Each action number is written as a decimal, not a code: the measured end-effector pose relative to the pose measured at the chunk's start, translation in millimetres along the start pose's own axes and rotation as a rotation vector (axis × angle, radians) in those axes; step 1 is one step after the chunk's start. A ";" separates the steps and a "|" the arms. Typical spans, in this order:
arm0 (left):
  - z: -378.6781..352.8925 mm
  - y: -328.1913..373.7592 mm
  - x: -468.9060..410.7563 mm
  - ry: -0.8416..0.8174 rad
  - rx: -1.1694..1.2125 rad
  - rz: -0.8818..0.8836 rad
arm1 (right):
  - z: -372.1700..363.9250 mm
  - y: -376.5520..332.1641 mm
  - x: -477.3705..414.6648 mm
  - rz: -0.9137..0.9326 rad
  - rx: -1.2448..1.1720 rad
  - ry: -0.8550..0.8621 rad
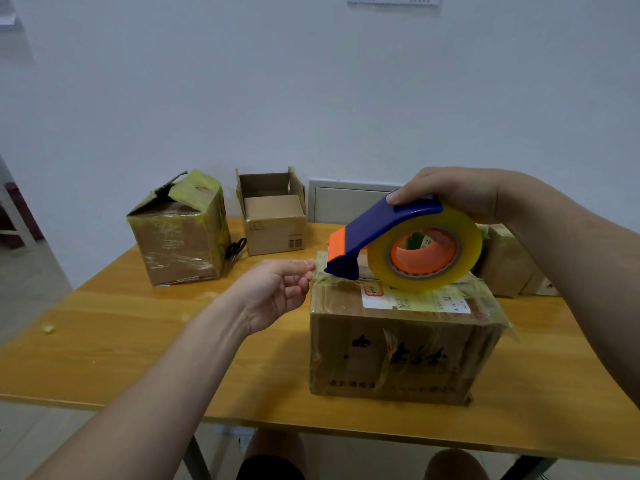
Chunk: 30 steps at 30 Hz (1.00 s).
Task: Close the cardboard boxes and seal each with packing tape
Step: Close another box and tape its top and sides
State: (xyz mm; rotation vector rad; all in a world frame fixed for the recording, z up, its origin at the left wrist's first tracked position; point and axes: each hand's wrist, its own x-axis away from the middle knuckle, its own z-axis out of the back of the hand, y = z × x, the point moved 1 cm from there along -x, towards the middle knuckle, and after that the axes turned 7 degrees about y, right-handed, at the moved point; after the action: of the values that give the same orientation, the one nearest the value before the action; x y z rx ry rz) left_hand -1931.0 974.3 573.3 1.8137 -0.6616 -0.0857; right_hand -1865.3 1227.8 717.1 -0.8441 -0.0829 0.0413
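One wide-angle view from my head, forward and down, close over the bench (138, 341), wall (311, 98) behind.

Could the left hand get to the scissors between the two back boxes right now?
Probably yes. The scissors sit in the gap between the taped box and the open box, with nothing between them and the left hand, which seems to pinch the tape end.

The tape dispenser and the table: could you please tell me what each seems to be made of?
The tape dispenser looks like moulded plastic: a smooth, glossy blue body with an orange front piece. The table shows yellowish wood grain with a slight sheen, perhaps laminate or veneer; solid wood cannot be ruled out.
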 end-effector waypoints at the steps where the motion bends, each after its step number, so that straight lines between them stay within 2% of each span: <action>1: 0.4 -2.0 0.0 0.002 0.012 0.012 | -1.7 -1.6 -0.7 -0.004 0.013 -0.002; 11: 1.3 -14.1 1.2 -0.027 0.244 0.068 | -12.1 -19.0 -9.7 -0.029 -0.002 -0.030; 17: 3.0 -21.5 -3.9 0.003 0.128 0.065 | -13.5 -13.6 -12.8 -0.042 -0.021 -0.033; 22: -0.2 -30.7 -5.1 0.123 -0.132 -0.116 | -16.7 -15.2 -14.1 -0.059 -0.001 -0.027; 25: -10.6 -38.2 1.0 0.349 -0.636 -0.366 | -19.0 -17.3 -14.2 -0.071 0.013 -0.029; 26: -12.1 -42.7 1.3 0.379 -0.776 -0.421 | -19.5 -18.3 -13.9 -0.073 0.019 -0.026; 30: -2.3 -46.4 -7.9 0.397 -0.927 -0.469 | -21.2 -19.2 -14.2 -0.079 0.040 0.000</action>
State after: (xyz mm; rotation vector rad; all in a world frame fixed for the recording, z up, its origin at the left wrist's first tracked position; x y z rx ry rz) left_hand -1918.5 989.0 530.4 0.9954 0.1171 -0.2845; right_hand -1877.4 1198.2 716.6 -0.7998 -0.1146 -0.0313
